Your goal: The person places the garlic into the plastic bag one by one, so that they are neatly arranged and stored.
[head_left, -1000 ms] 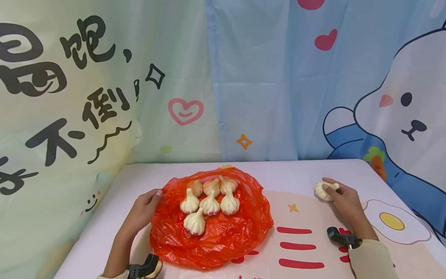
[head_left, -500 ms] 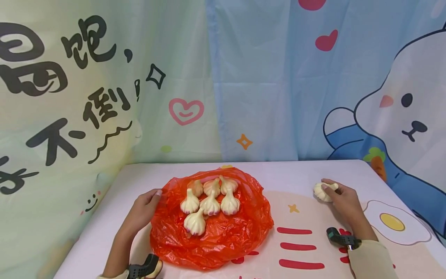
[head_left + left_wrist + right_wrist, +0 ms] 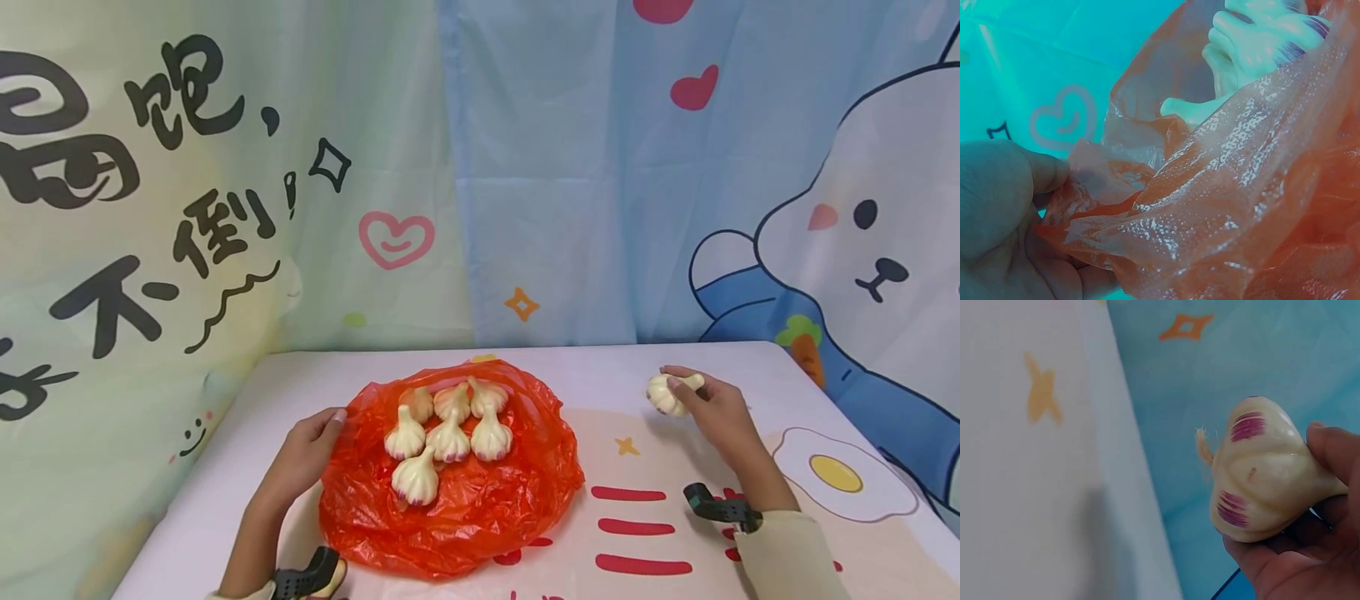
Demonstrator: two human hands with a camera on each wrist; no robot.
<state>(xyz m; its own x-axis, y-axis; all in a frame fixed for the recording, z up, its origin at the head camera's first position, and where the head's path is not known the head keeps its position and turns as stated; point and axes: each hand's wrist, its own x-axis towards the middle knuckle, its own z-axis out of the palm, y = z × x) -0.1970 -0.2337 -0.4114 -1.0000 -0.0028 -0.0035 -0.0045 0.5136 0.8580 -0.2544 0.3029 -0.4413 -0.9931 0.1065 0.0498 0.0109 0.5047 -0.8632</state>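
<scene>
A thin red plastic bag [image 3: 480, 517] lies spread on the table, its mouth facing up. Several garlic bulbs [image 3: 448, 439] sit grouped inside it, cream-coloured with purple streaks near the base. At the bag's left edge, my left hand [image 3: 303, 450] pinches the rim between thumb and fingers; the left wrist view shows the crumpled film [image 3: 1094, 181] in that grip. Over the right side of the table, my right hand [image 3: 716, 408] holds a single garlic bulb [image 3: 666, 395] between thumb and fingers. In the right wrist view, dry root threads stick out from this bulb [image 3: 1266, 469].
The white table [image 3: 600, 371] has a printed cloth with red stripes and a fried-egg picture [image 3: 840, 473]. Behind it hangs a printed curtain [image 3: 547, 167]. Each wrist wears a black camera mount, such as the right one [image 3: 723, 508].
My right hand has lifted the garlic bulb off the table and moved it slightly left. The left hand and the bag look the same; the head view has shifted a little.
</scene>
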